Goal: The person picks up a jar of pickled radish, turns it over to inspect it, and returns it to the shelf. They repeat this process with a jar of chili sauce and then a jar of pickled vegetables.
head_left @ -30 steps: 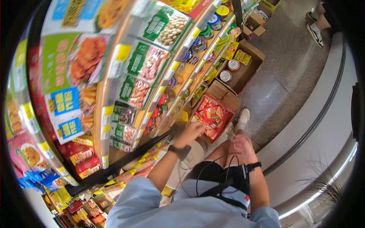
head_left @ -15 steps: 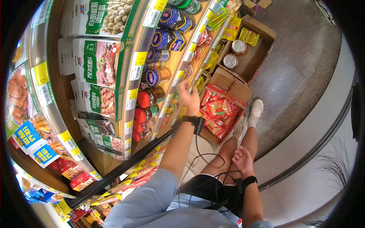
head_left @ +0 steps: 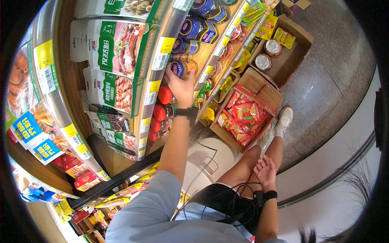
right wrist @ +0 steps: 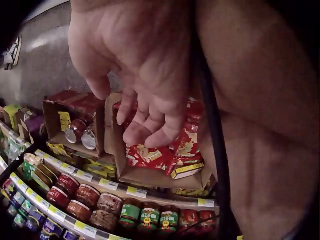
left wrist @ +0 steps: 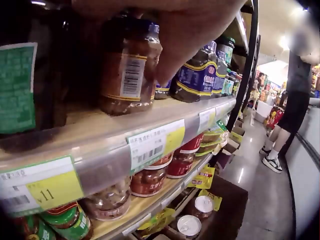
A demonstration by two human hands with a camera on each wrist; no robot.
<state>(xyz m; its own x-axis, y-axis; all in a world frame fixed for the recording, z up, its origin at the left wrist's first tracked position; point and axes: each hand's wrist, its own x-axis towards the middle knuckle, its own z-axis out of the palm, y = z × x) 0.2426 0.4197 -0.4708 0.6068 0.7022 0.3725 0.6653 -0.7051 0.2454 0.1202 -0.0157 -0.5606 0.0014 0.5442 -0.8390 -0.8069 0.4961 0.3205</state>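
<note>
My left hand [head_left: 181, 88] reaches onto a shelf, thumb and fingers on either side of a glass jar [head_left: 184, 67] with a dark blue lid. In the left wrist view this jar [left wrist: 131, 70] has brown contents and a barcode label, and stands upright on the shelf behind the price strip. Part of my hand covers its top. Red-lidded jars [head_left: 165, 95] sit right beside the wrist, and blue-labelled jars [head_left: 194, 29] stand on the other side. My right hand [head_left: 265, 172] hangs near my thigh, fingers loosely curled, palm bare, with nothing in it.
Below the shelves, a cardboard box [head_left: 279, 95] on the floor holds red packets [head_left: 247, 113]; another box [head_left: 304, 47] holds two jars and a yellow packet. Seasoning packets [head_left: 121, 48] hang at left. A white curved cabinet [head_left: 344, 162] lines the right. A person [left wrist: 295, 95] stands down the aisle.
My left hand has moved from above the red packets up to the shelf and taken hold of the blue-lidded jar. My right hand stays low near my legs. The view has turned toward the shelves.
</note>
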